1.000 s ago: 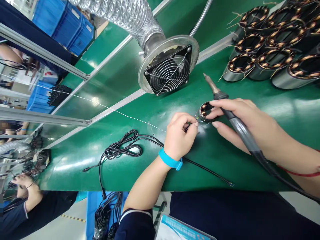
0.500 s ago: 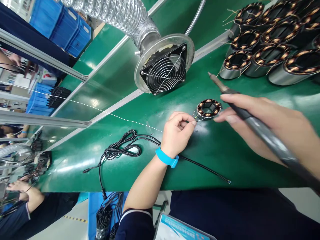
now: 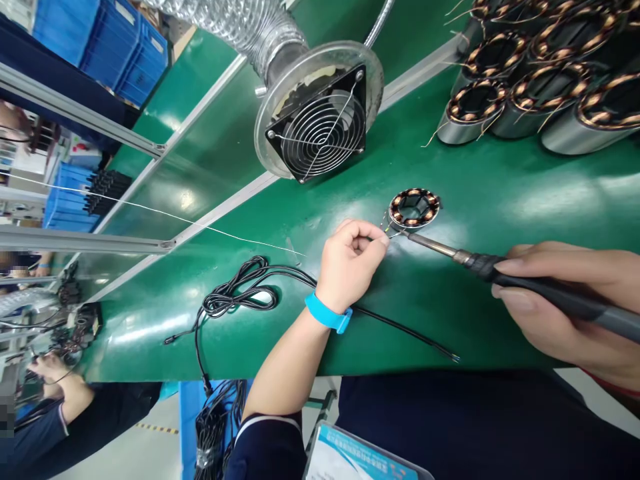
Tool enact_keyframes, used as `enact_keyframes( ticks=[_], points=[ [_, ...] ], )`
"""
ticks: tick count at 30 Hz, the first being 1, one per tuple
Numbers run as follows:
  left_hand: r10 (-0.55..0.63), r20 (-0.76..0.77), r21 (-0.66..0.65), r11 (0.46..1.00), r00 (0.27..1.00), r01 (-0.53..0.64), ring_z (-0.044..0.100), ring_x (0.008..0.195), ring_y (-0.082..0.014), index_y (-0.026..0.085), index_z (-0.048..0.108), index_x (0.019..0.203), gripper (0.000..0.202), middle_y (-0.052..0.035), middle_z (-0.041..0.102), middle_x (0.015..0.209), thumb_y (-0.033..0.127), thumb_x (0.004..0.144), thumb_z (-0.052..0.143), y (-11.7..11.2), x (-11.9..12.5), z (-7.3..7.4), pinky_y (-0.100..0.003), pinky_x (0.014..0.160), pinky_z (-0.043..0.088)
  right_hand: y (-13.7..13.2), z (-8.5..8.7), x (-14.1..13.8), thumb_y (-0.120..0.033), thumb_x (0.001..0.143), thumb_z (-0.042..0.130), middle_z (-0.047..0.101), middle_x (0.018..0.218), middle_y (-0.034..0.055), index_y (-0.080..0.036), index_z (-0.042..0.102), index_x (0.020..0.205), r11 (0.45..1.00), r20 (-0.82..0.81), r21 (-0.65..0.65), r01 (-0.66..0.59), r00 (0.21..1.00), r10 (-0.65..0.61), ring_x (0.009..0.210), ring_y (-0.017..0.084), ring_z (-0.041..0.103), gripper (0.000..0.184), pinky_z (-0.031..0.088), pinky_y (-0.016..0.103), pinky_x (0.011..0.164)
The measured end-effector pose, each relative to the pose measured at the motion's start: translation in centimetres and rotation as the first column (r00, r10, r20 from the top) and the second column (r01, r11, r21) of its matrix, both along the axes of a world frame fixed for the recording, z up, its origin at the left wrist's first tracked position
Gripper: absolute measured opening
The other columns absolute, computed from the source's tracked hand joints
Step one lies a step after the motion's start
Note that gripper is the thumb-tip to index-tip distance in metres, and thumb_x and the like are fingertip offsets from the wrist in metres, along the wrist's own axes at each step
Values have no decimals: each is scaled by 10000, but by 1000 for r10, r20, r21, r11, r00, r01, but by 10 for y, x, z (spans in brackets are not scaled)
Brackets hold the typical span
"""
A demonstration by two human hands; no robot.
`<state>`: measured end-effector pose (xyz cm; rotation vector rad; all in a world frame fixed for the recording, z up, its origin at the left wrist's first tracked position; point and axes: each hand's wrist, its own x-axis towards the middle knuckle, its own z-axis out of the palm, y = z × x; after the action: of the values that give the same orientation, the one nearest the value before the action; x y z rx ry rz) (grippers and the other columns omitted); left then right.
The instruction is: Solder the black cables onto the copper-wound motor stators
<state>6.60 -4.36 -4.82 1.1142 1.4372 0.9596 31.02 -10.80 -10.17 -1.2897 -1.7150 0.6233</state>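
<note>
A small ring-shaped motor stator (image 3: 415, 208) with copper windings lies on the green bench. Beside its near left edge, my left hand (image 3: 353, 257) is closed in a pinch on a thin wire (image 3: 395, 234); the fingers hide part of it. My right hand (image 3: 565, 300) grips a soldering iron (image 3: 480, 263) by its dark handle. The iron points left, its tip at the wire between my left fingertips and the stator; whether they touch I cannot tell. A thin pale strand (image 3: 215, 230) runs from the left towards my left hand. Under my left wrist passes a black cable (image 3: 400, 327).
A fan (image 3: 325, 143) on a silver duct stands behind the stator. Larger stators (image 3: 473, 113) crowd the back right. A coiled black cord (image 3: 240, 293) lies left of my forearm. A blue bin (image 3: 187, 427) with cables stands below the bench edge. Another person's hand (image 3: 50, 367) shows far left.
My right hand has lowered the soldering iron, bringing its tip from above the stator down to the wire by my left fingers. My left hand keeps its pinch. The view has shifted slightly.
</note>
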Motion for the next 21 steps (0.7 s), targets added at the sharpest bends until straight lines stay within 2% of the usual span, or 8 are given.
enact_keyframes(
  ticks=[4, 7, 10, 11, 13, 17, 21],
  points=[
    [7, 13, -8, 1000, 1000, -7, 488, 513, -32, 164, 649, 693, 160, 35, 599, 764, 55, 789, 715, 0, 1, 0, -191, 511, 414, -11, -2, 7, -678, 904, 707, 699, 858, 86, -290, 759, 1089, 999, -20, -38, 33, 999, -34, 765, 241, 714, 433, 594, 344, 623],
    [11, 14, -3, 1000, 1000, -11, 487, 514, -33, 166, 654, 696, 153, 37, 596, 753, 61, 790, 713, -1, 1, -1, -190, 514, 417, -3, 3, 6, -649, 917, 712, 702, 847, 79, -291, 761, 1072, 999, -34, -38, 27, 999, -28, 745, 230, 712, 393, 592, 332, 614],
    [4, 14, 8, 1000, 1000, -4, 488, 516, -35, 167, 652, 703, 144, 34, 597, 752, 73, 797, 708, -1, 1, -1, -193, 518, 421, 15, 12, 1, -543, 971, 694, 701, 809, 45, -293, 743, 1056, 991, -12, 21, -134, 991, 134, 645, 182, 687, 268, 597, 297, 616],
    [2, 11, 6, 1000, 1000, -2, 490, 519, -38, 168, 650, 706, 142, 33, 601, 752, 80, 799, 710, -1, 1, -1, -193, 519, 423, 21, 14, -1, -498, 995, 676, 701, 802, 30, -292, 729, 1058, 974, 15, 51, -219, 976, 219, 602, 159, 670, 221, 602, 279, 626],
    [-2, 1, -6, 1000, 1000, 2, 492, 528, -43, 172, 647, 710, 138, 30, 608, 749, 90, 802, 711, 0, 0, -1, -192, 519, 426, 28, 16, -7, -438, 1035, 632, 702, 802, 11, -282, 700, 1048, 946, 61, 131, -296, 955, 290, 529, 122, 629, 171, 604, 248, 633],
    [-12, -13, -20, 1000, 1000, 11, 490, 537, -49, 175, 652, 719, 132, 22, 611, 743, 104, 810, 716, 0, 1, -1, -195, 518, 430, 29, 13, -17, -456, 1058, 602, 702, 819, 24, -255, 666, 989, 956, 45, 258, -140, 990, 133, 558, 129, 643, 222, 584, 252, 610],
    [-12, -4, -15, 1000, 1000, 12, 492, 537, -51, 176, 652, 721, 128, 20, 614, 751, 112, 808, 721, 0, 1, -1, -197, 512, 431, 30, 18, -21, -396, 1061, 614, 683, 814, 29, -262, 647, 1044, 950, 52, 274, -152, 988, 144, 659, 152, 673, 140, 539, 271, 576]
  ],
)
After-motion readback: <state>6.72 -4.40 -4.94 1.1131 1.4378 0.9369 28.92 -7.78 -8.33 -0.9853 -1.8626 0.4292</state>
